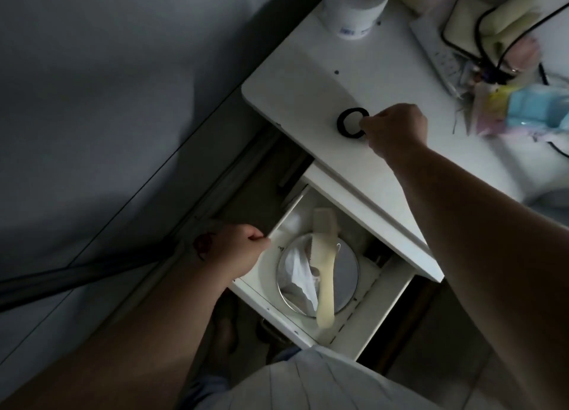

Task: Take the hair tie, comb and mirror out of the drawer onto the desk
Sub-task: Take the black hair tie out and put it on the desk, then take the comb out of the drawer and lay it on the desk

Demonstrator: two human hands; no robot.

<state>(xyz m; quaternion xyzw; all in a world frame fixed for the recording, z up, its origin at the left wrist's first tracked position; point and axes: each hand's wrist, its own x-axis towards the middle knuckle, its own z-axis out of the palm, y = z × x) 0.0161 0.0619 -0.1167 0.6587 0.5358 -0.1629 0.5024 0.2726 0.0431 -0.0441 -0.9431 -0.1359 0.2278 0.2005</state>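
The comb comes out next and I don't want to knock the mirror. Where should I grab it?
Grip the cream plastic comb by its smooth handle end, nearest you, from above. It lies across the round mirror, teeth end pointing toward the desk.

Comb (pixel 324 265) on mirror (pixel 346 274) in drawer (pixel 363 311)

Your hair tie (pixel 351 122) is black against the plain white desk (pixel 308 80). Down in the white drawer (pixel 311 326), the comb (pixel 324 271) is pale cream, lying over the silvery grey mirror (pixel 348 274). At two o'clock, there's a light blue, yellow and pink packet (pixel 523 111), and black cables (pixel 492 25).
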